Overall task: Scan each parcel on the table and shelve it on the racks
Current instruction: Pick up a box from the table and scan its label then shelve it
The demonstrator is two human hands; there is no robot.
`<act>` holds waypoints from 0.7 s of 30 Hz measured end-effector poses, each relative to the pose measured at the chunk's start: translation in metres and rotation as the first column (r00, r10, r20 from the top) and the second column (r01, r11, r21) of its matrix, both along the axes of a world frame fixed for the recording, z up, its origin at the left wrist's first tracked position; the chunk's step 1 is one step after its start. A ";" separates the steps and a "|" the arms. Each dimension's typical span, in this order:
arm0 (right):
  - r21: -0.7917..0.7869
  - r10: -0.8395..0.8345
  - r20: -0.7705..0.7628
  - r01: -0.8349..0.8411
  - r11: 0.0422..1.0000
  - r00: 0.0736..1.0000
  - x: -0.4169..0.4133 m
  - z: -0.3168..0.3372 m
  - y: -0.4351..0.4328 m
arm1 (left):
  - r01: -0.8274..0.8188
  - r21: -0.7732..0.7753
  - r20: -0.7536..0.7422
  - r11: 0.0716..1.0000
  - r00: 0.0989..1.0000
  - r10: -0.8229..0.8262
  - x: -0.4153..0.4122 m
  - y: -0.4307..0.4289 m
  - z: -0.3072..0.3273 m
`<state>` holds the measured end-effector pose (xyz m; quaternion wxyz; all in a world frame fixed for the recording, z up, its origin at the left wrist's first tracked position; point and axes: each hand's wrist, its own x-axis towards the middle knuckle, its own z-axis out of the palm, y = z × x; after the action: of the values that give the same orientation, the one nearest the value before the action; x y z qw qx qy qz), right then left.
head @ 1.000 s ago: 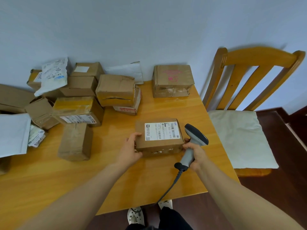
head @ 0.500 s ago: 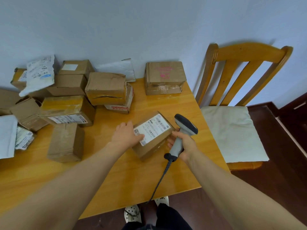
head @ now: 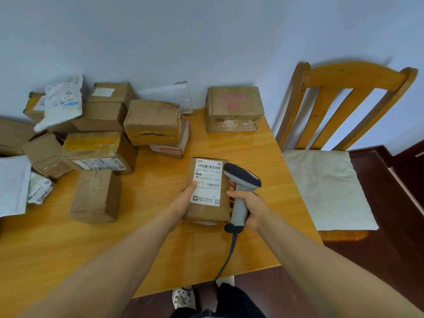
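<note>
In left hand, one parcel.

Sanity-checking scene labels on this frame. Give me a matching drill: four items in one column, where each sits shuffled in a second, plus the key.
1. labelled parcel
2. scanner
3. pink-printed box
4. white cushion

A. on the chair
B. gripped by the right hand
C. at the table's far edge
D. held by the left hand, label up

Pairs: 1-D, 2-B, 3-C, 4-A
</note>
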<state>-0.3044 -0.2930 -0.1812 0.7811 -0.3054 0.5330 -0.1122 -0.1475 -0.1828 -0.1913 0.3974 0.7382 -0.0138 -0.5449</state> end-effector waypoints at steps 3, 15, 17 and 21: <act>-0.049 0.041 0.042 -0.039 0.998 0.998 0.016 0.017 -0.007 | -0.065 -0.124 -0.053 0.990 0.997 0.059 0.013 -0.001 0.030; -0.469 0.444 0.200 -0.313 0.826 0.873 0.097 0.121 0.032 | -0.111 -0.263 0.299 0.959 0.935 0.190 0.116 0.043 0.145; -0.503 0.509 0.180 -0.365 0.783 0.842 0.106 0.135 0.044 | -0.145 -0.279 0.331 0.949 0.913 0.237 0.125 0.050 0.153; -0.561 0.525 0.151 -0.365 0.743 0.837 0.123 0.150 0.061 | -0.203 -0.302 0.347 0.931 0.887 0.306 0.143 0.069 0.158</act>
<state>-0.1810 -0.2319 -0.0309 0.7464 -0.6000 0.2691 -0.1021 -0.0044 -0.1135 -0.0336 0.5477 0.7687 -0.0652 -0.3239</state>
